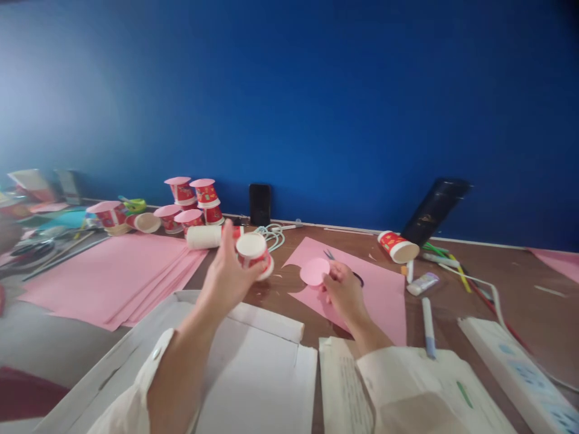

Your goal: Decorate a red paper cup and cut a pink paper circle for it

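Observation:
Near the middle, my left hand [230, 271] has its thumb and fingers spread around the left side of a red and white paper cup [251, 252], which shows its white base upward over a wider white rim. To the right, my right hand [341, 283] pinches the edge of a round pink paper disc [314, 272]. Beneath that hand lies a cut pink sheet [382, 301] with a curved notch. Scissors [329, 255] rest on the sheet, their handles partly hidden behind my right hand.
Pink-topped red cups [205, 193] stand back left, beside a lying stack of cups [203, 237] and pink sheets [108, 271]. A phone [260, 205] leans on the wall. Rightward are a tipped cup [398, 247], a marker [427, 325] and a power strip [520, 374]. White cardboard [257, 374] lies in front.

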Available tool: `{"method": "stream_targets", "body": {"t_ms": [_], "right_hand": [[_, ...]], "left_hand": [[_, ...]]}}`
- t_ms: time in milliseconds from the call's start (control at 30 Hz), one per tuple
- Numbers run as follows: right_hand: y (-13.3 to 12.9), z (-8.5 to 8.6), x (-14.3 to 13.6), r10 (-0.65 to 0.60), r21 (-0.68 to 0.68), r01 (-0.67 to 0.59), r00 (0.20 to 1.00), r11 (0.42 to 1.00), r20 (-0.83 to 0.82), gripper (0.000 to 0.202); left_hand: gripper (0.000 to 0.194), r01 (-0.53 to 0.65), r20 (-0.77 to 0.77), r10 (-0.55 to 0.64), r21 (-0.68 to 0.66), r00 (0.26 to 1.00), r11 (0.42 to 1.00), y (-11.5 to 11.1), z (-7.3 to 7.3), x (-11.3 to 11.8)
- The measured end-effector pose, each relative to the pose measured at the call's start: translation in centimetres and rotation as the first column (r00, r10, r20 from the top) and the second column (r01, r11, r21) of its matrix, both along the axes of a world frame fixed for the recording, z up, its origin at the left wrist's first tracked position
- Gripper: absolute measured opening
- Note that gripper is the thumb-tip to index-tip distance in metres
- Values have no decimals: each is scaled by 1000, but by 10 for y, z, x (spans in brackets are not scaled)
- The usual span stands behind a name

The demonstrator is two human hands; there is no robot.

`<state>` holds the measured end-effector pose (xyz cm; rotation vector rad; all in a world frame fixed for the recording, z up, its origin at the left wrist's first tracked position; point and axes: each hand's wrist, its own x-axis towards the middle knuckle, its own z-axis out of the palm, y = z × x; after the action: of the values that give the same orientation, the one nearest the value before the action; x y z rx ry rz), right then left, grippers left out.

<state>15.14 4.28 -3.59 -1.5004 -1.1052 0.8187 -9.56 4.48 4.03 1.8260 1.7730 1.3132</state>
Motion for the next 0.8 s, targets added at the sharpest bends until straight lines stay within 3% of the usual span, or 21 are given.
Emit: {"method": "stream_targets", "body": {"t_ms": [133,233,400,567,667,800], "right_hand": [[-2,3,4,-94,112,87,994,990,63,44],[-4,7,10,-150,166,135,985,977,85,35],[-7,9,9,-166,242,138,981,960,98,26],[-2,8,14,-184,295,135,972,946,146,30],[-3,26,30,-248,318,183,952,930,178,37],[-27,77,66,-334,289,266,916,920,220,40]], "left_hand": [[105,271,-111,-300,-216,948,938,-26,0,63],[98,312,-195,-349,-198,916,929,-30,-18,88],[95,301,-225,-310,-73,924,951,-21,-55,89],[96,351,-182,-339,40,923,935,-11,-74,86],[102,398,-139,-391,21,910,917,-7,-77,87],[115,419,-77,-417,15,906,908,-7,-75,87]]}}
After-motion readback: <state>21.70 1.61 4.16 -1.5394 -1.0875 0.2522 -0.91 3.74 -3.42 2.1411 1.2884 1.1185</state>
